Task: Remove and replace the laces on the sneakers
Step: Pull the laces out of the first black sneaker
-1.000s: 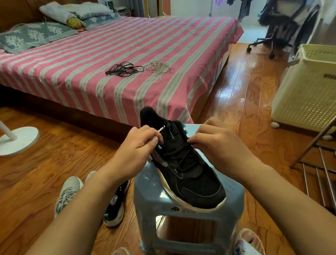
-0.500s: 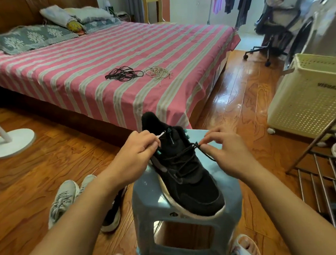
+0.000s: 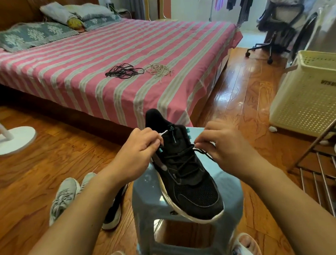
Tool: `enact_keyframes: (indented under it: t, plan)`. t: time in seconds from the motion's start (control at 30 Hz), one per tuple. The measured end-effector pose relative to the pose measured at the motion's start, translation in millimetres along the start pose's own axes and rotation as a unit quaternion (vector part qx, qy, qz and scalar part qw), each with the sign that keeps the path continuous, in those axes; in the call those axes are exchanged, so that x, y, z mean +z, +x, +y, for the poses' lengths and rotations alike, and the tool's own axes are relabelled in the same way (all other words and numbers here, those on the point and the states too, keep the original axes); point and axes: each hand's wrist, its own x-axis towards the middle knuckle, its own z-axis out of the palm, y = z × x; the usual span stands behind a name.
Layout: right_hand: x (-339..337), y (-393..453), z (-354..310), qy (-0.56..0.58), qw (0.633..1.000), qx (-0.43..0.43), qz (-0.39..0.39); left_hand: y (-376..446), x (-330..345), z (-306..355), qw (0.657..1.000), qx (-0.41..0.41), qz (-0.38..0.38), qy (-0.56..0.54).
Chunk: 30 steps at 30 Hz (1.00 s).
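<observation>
the black sneaker [image 3: 186, 177] sits on a grey-blue plastic stool [image 3: 230, 188] at the lower centre of the frame. its long axis runs from the heel at upper left to the toe at lower right, toe towards the camera, sole down and overhanging the stool's near edge.

the left hand [image 3: 137, 157] has its fingers curled round the collar and tongue on the shoe's left side, steadying it. the right hand [image 3: 222, 145] pinches the black lace [image 3: 201, 152] between thumb and fingertips just beside the top eyelets, the strand drawn out to the right.

the shoe looks light, with a soft mesh upper that would fold under pressure, so the firmer collar or sole edge seems the better hold. the lace is thin, limp and likely to slip; it is best taken near its tip or close to an eyelet.

two loose bundles, black laces [image 3: 123, 71] and pale laces [image 3: 159, 69], lie side by side on the striped bed [image 3: 59, 61] at upper centre. other sneakers [image 3: 64, 196] rest on the floor at lower left.
</observation>
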Motion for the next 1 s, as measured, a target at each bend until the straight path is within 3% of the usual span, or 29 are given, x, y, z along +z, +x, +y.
enact_keyframes:
  t: [0.07, 0.1, 0.17, 0.23, 0.3, 0.37, 0.47, 0.73, 0.77, 0.83, 0.9, 0.93, 0.97, 1.0]
  plan:
    - [-5.1, -3.8, 1.4, -0.004, 0.998, -0.016, 0.058, -0.1, -3.2, -3.6, 1.000, -0.006, 0.001, 0.007]
    - [-5.8, -7.5, 6.9, 0.019, 0.995, 0.036, 0.094, -0.3, -5.4, -5.4, 1.000, -0.014, 0.003, 0.003]
    - [-8.2, -11.8, 30.4, 0.120, 0.957, 0.233, 0.123, 0.8, -7.7, -5.7, 1.000, -0.023, 0.001, -0.014]
    - [-6.2, -18.5, 45.8, 0.138, 0.915, 0.374, 0.066, 1.7, -3.5, -0.1, 1.000, -0.006, -0.004, 0.000]
    - [-4.4, -18.3, 39.2, 0.046, 0.950, 0.304, 0.053, 3.6, 1.5, 5.0, 1.000, 0.009, 0.001, 0.028]
    - [-2.5, -13.9, 16.7, 0.040, 0.986, 0.154, 0.045, 4.5, 2.8, 5.1, 1.000, 0.004, 0.008, 0.027]
    - [11.0, -12.6, -5.0, 0.002, 1.000, 0.005, -0.023, 4.1, 1.5, 3.0, 1.000, -0.004, 0.007, 0.023]
    - [19.8, -4.2, -7.3, -0.027, 0.999, 0.005, 0.040, 2.4, -0.3, 5.5, 1.000, -0.005, 0.003, 0.016]
    - [17.5, -3.4, -3.2, -0.027, 0.996, 0.038, 0.073, 1.9, -0.6, 4.8, 1.000, -0.005, 0.002, 0.016]
    - [2.4, -2.2, 25.4, 0.020, 0.958, 0.206, 0.199, 0.6, -3.6, 2.0, 1.000, -0.016, 0.005, 0.005]
    - [-14.2, -12.3, 64.2, 0.120, 0.843, 0.434, 0.295, -1.3, -7.0, 0.3, 0.999, -0.027, 0.012, -0.013]
    - [-15.4, -22.2, 77.3, 0.143, 0.794, 0.526, 0.270, -1.9, -7.4, 0.5, 1.000, -0.024, 0.011, -0.009]
    - [-11.4, -27.7, 81.3, 0.097, 0.795, 0.571, 0.182, -2.3, -6.8, 1.6, 1.000, -0.018, 0.008, 0.002]
    - [-4.3, -28.6, 79.5, 0.030, 0.828, 0.552, 0.090, -2.2, -5.6, 2.6, 1.000, -0.012, 0.006, 0.011]
